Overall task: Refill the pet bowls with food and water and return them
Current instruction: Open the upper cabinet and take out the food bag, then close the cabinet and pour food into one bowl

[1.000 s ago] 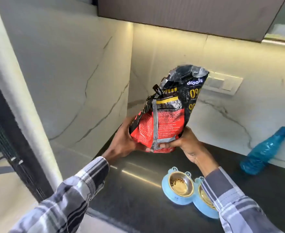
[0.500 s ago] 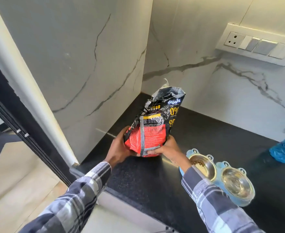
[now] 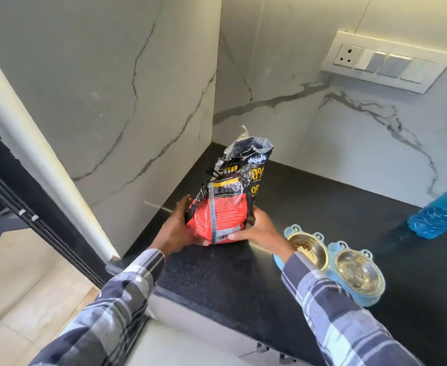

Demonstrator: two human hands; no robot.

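Note:
A black and red pet food bag [image 3: 227, 196] stands upright on the black counter [image 3: 217, 286], its torn top open. My left hand [image 3: 175, 231] grips its lower left side and my right hand [image 3: 256, 228] holds its lower right corner. To the right sits a light blue double bowl stand [image 3: 359, 299]. Its left steel bowl [image 3: 309, 249] holds some brown kibble and is partly hidden by my right sleeve. The right steel bowl [image 3: 359, 270] looks nearly empty. A blue plastic water bottle [image 3: 438, 215] lies at the right edge, cut off by the frame.
Marble walls meet in a corner just behind the bag. A white switch and socket panel [image 3: 386, 62] is mounted on the back wall. The counter's front edge runs below my arms, with a black door frame [image 3: 32, 220] and tiled floor to the left.
The bag has come down from the air onto the counter near the corner, both hands still on it. The view has tilted downward, bringing both bowls into sight.

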